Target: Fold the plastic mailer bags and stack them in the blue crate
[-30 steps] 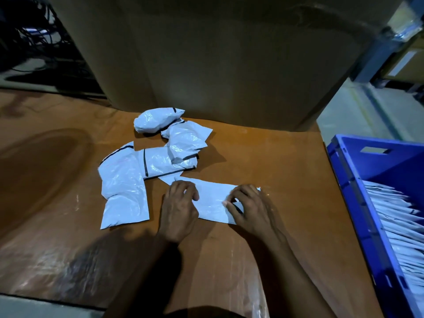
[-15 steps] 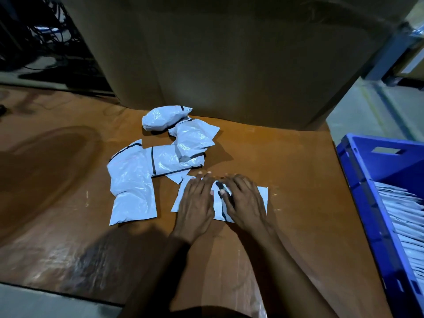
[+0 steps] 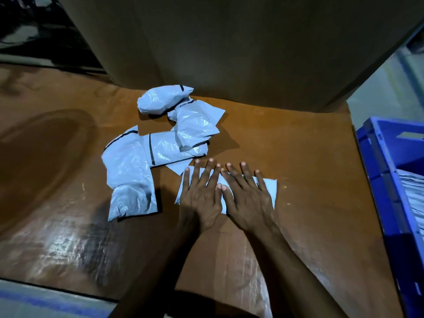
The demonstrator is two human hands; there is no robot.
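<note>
Left hand (image 3: 202, 198) and right hand (image 3: 249, 199) flat, fingers spread, thumbs touching, pressing folded white plastic mailer bag (image 3: 270, 188) onto brown wooden table (image 3: 309, 157). Crumpled white mailer bags with black edge strips (image 3: 160, 148) just beyond left hand. Blue plastic crate (image 3: 385, 180) at right, holding stacked folded mailers (image 3: 411, 193).

The left hand (image 3: 202, 198) and right hand (image 3: 246, 200), a second ago curled with fingertips pinching at opposite ends of the mailer bag (image 3: 269, 189), now lie flat on it side by side; the fingers are straight and spread, and the thumbs meet at the middle; the bag, earlier skewed with its left corner up against the loose pile (image 3: 160, 143), now lies squarer under the palms; the blue crate (image 3: 376, 161) sits further toward the right edge of the view.
</note>
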